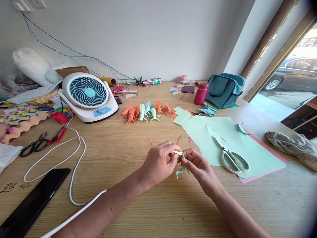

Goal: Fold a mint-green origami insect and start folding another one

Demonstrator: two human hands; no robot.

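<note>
Between my two hands, just above the table, is a pale green folded paper figure (182,169) with thin bent legs. My left hand (160,159) pinches its upper left part between thumb and fingers. From the other side, my right hand (198,165) grips it with thumb and forefinger. Parts of the figure are hidden behind my fingers. Farther back stands a row of finished-looking paper figures in orange (130,114), pale green (142,112) and light blue (148,107). White-handled scissors (234,160) lie on pale green paper sheets (213,132) to the right.
A white fan (88,92) stands at the back left, its white cable (84,145) looping over the table. A black phone (37,201) lies front left. Dark-handled scissors (37,145), a pink bottle (201,94), a teal bag (224,91) and a crumpled grey cloth (292,148) surround the work area.
</note>
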